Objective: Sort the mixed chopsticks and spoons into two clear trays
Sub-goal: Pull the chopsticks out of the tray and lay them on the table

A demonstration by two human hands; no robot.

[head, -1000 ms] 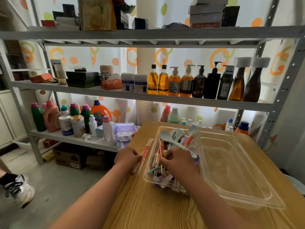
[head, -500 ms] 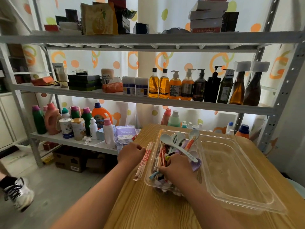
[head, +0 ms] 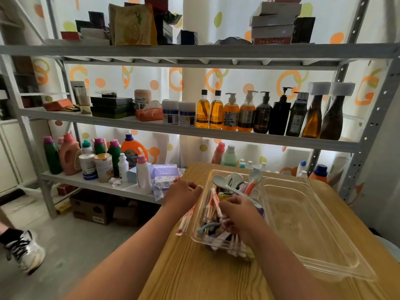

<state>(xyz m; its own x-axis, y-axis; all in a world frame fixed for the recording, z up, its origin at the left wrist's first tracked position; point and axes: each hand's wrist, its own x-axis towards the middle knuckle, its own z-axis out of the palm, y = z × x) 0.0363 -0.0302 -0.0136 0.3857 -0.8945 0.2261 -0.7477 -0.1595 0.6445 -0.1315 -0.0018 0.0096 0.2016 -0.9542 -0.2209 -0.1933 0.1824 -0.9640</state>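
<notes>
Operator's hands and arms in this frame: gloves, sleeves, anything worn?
Left hand and right hand are bare, with no gloves, and no rings or watch visible. Left forearm and right forearm are bare down to the frame edge; no sleeves show.

A small clear tray [head: 200, 217] on the tabletop [head: 194, 278] is heaped with pastel spoons [head: 218, 180], bowls toward its far end, mixed with paper-wrapped chopsticks [head: 214, 200] lying lengthwise. A larger clear tray [head: 313, 224] sits against its right side. A loose chopstick bundle [head: 186, 219] lies along the small tray's left wall.
</notes>
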